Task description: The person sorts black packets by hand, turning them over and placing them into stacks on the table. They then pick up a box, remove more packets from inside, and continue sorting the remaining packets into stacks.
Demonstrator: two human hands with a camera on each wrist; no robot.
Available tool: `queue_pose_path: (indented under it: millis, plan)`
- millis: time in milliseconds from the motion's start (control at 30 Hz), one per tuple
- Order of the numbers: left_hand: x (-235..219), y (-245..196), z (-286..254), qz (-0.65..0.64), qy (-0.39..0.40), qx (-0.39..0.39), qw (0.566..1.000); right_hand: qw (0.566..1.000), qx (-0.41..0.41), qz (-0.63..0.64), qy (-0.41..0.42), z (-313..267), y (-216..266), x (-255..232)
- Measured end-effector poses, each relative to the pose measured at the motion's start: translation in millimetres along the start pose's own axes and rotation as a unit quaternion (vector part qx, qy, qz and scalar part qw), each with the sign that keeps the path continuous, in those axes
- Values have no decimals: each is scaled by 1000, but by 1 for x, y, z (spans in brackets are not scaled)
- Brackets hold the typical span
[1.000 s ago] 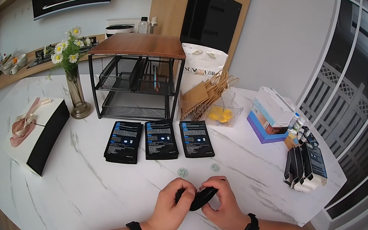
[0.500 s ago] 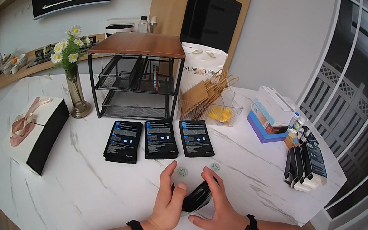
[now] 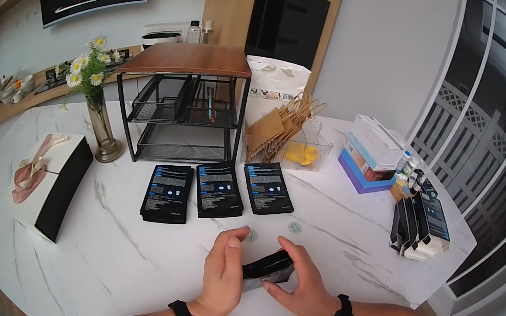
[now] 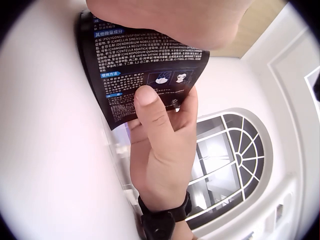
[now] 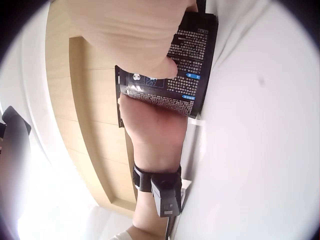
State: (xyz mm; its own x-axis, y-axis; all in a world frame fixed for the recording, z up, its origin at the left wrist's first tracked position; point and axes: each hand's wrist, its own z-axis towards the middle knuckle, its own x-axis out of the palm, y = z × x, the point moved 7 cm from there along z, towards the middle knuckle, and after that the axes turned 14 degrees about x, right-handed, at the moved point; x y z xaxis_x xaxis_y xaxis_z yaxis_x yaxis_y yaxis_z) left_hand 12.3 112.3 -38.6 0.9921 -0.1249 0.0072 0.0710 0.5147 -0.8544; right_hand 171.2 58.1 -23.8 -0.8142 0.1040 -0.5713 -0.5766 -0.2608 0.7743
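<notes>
Black face mask sachets (image 3: 267,269) with white print stand on edge, bunched together, between my hands near the table's front. My right hand (image 3: 302,282) pinches them at the right end; in the left wrist view its thumb (image 4: 146,97) lies across the printed face of the front sachet (image 4: 122,82). At the other end my left hand (image 3: 221,272) rests against them with its fingers extended. The right wrist view has the left palm (image 5: 150,125) against their far end. Beyond the hands lie stacks of like sachets (image 3: 167,195) in a row of three.
Two round green stickers (image 3: 294,227) mark the table ahead of my hands. A mesh drawer rack (image 3: 182,126), flower vase (image 3: 104,128) and ribboned box (image 3: 54,179) stand behind and left. A basket of paper bags (image 3: 282,130), boxes (image 3: 368,153) and black cartons (image 3: 419,224) occupy the right.
Both hands gripped the sachets at first. The left fingers have since straightened and moved to the end of the bunch, and the sachets have turned from slanted to nearly level.
</notes>
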Motion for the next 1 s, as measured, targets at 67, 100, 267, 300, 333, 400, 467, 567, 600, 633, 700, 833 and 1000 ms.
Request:
queue_pose_path:
  millis: [67,100,267,300,333,400,467,567,600,633,700,833,1000]
  plan:
    - [2,1,1,-14,8,19,1000,999,20,-26,-33,3,-3,-7]
    - [2,-1,2,-14,2,22,1000,999,21,-26,-34,5,-6,-8]
    - [2,-4,0,-27,20,-17,999,991,62,15,-120,17,-28,-27]
    - [4,-7,0,-30,24,-4,999,987,69,46,-136,19,-33,-30]
    - [6,-10,0,-32,29,9,999,991,59,47,-113,20,-34,-29]
    - [8,-19,1,-6,30,43,999,991,41,75,-101,17,-32,-23]
    - [7,-23,2,20,31,76,996,991,23,102,-89,14,-28,-21]
    - [7,-25,2,46,46,90,994,992,15,109,-56,13,-25,-17]
    - [7,-30,3,76,48,106,990,990,18,128,-54,13,-24,-16]
    - [7,-34,4,105,51,122,986,988,20,147,-52,13,-24,-16]
    - [6,-31,4,116,56,121,984,989,27,143,-33,13,-27,-13]
    - [4,-29,3,103,46,102,988,990,45,132,-12,12,-31,-10]
    - [3,-23,1,98,46,87,990,989,42,140,-25,9,-24,-10]
